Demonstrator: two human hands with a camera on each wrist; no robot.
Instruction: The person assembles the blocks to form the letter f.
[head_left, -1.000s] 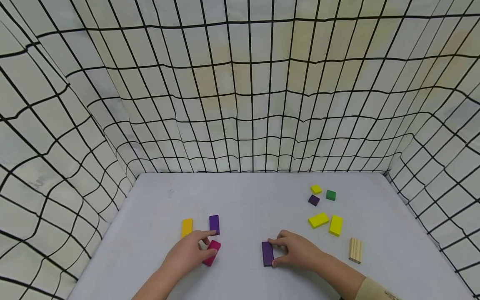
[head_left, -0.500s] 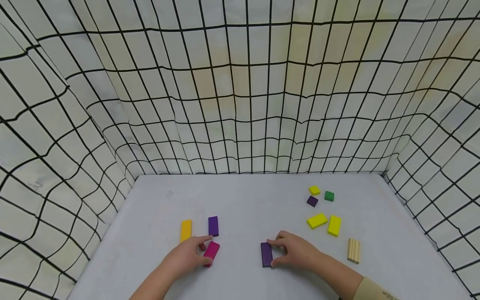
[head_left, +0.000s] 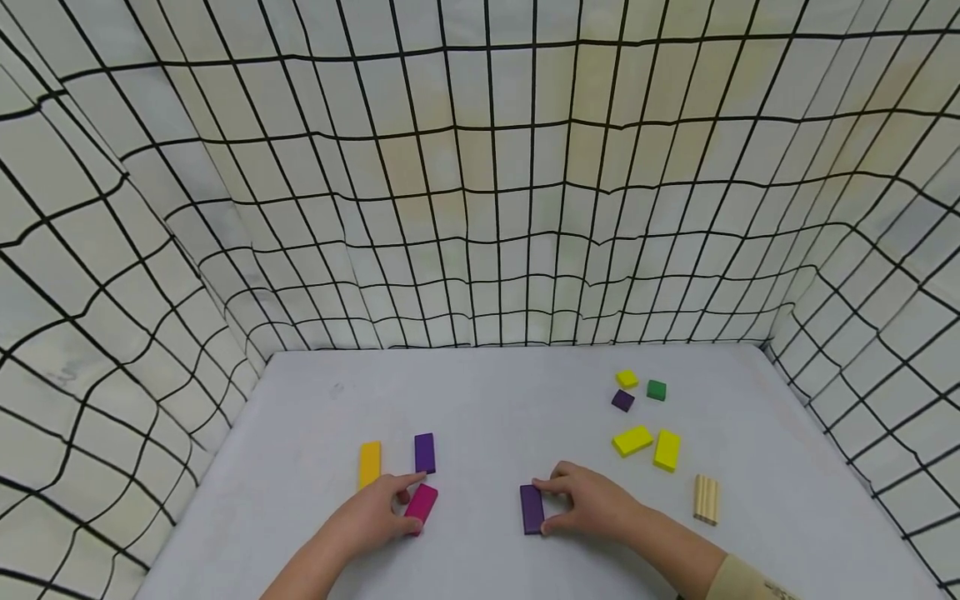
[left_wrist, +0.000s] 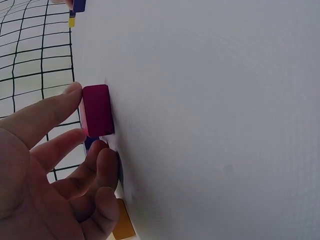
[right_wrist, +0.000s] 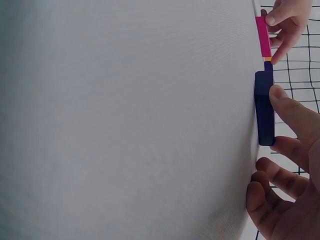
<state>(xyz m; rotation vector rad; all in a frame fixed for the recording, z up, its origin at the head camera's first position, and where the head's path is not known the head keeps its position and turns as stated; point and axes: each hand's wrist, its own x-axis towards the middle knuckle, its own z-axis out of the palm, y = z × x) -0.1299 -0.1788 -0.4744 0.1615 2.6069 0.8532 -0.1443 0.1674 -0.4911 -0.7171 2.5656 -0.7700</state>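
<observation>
- Pinching the pink block [head_left: 422, 507] by its 2 ends, the left hand [head_left: 378, 510] has its thumb at the near end and its index finger at the far end; the other 3 fingers curl in beside it.
- The pink block lies flat on the tabletop [head_left: 480, 408], slanted, with its far end leaning to the right.
- Just past that index finger lies an upright-set purple block [head_left: 424, 453], so close to the fingertip that I cannot tell whether they touch.
- An orange block [head_left: 370, 464] sits to the left, partly hidden from me by the left hand.
- Over on the right, the right hand [head_left: 588, 502] is clamped the same way on a dark purple block [head_left: 532, 510], thumb near, index finger far, the remaining fingers bent.
- That dark purple block lies flat too, well apart from the pink 1, its long side running away from the person.
- Beyond the right hand I see 2 yellow blocks [head_left: 667, 451] angled near each other.
- Farther back are 3 small pieces: a yellow cube [head_left: 627, 379], a green cube [head_left: 656, 390] and a dark cube [head_left: 622, 401].
- A pale ribbed wooden piece [head_left: 706, 500] lies near the right forearm, above a beige sleeve [head_left: 738, 579].
</observation>
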